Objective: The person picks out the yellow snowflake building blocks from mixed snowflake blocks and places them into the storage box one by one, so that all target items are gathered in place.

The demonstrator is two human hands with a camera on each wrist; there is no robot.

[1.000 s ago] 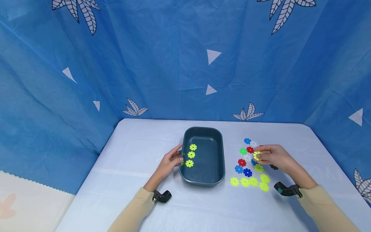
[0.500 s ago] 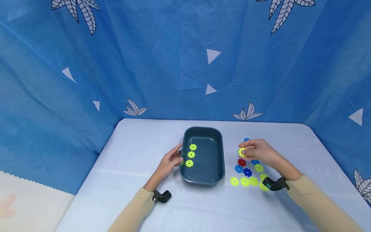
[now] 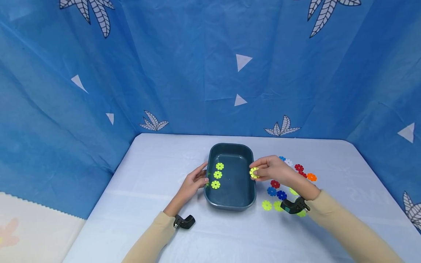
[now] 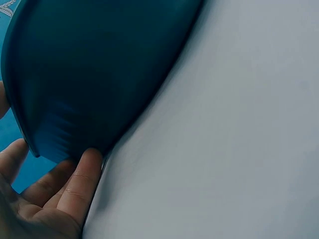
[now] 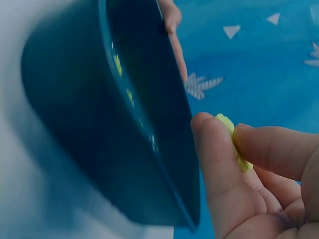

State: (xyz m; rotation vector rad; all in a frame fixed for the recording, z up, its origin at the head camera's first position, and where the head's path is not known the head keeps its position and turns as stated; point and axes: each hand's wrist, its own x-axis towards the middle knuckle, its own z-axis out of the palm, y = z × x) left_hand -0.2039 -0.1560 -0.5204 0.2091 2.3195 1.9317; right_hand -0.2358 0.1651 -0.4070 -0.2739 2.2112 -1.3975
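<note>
In the head view my left hand holds the left side of a dark teal plastic tub, thumb at the rim. The left wrist view has its fingers against the outer wall. My right hand pinches a yellow notched plastic disc between thumb and fingers, right at the tub's right rim. Edge-on, that disc shows in the right wrist view, just outside the rim. Three yellow discs lie in a row inside the tub, near its left wall.
Right of the tub, loose discs are spread on the white tablecloth: red, orange, blue, white and yellow. My right forearm hides part of them. A blue patterned curtain stands behind the table.
My right hand has carried the yellow disc leftward from over the loose discs to the tub's right rim. The left hand and the tub have stayed in place.
</note>
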